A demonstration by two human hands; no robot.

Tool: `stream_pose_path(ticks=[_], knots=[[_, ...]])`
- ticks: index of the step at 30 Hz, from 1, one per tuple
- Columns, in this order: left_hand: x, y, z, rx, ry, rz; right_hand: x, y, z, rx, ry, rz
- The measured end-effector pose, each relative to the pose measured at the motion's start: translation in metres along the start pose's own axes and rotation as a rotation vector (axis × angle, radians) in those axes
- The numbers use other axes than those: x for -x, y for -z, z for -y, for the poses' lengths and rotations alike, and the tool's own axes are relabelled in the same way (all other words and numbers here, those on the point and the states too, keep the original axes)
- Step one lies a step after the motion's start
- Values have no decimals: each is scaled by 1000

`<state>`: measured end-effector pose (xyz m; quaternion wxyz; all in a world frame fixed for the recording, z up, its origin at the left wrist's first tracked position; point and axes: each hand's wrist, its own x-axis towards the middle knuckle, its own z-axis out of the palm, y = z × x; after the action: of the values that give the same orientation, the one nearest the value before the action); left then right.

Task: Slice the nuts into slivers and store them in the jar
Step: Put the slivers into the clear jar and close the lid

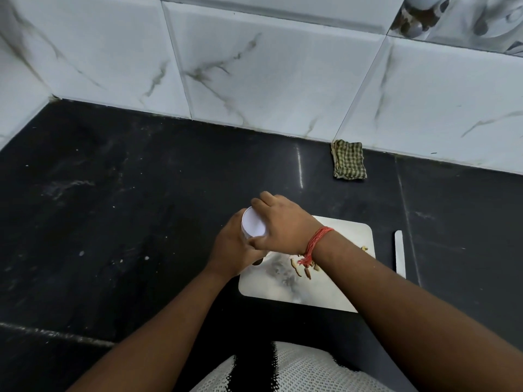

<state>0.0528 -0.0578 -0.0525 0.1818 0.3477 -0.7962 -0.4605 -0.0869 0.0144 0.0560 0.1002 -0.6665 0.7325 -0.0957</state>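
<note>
A small jar with a white lid (253, 224) stands at the left edge of a white cutting board (308, 290) on the black counter. My left hand (233, 250) grips the jar's body from the left. My right hand (280, 222) reaches over from the right, its fingers curled round the white lid. Most of the jar's body is hidden by both hands. Several brown nut slivers (301, 267) lie on the board just below my right wrist, which wears a red thread band. A knife (400, 254) lies on the counter to the right of the board.
A folded green checked cloth (349, 159) lies at the back against the white tiled wall (254, 66). The black counter (113, 207) stretches wide to the left of the board. A tile corner closes the counter at far left.
</note>
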Motion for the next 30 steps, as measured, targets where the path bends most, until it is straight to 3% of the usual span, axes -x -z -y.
stream_pose_path(ticks=[4, 7, 9, 16, 24, 30], knots=[[-7, -3, 2, -34, -35, 99, 9, -1, 10, 109, -115, -5], [-7, -4, -12, -62, -106, 98, 10, -6, 25, 157, -257, -31], [-7, -2, -10, -71, -136, 87, 7, -9, 27, 157, -255, -32], [-5, 4, -13, -97, -146, 68, -1, 0, 11, 150, -52, 36], [-1, 10, -11, -40, -70, 81, -7, 13, -2, 324, 271, 176], [-2, 21, -14, -19, -68, 180, -6, 27, -1, 358, 404, 267]])
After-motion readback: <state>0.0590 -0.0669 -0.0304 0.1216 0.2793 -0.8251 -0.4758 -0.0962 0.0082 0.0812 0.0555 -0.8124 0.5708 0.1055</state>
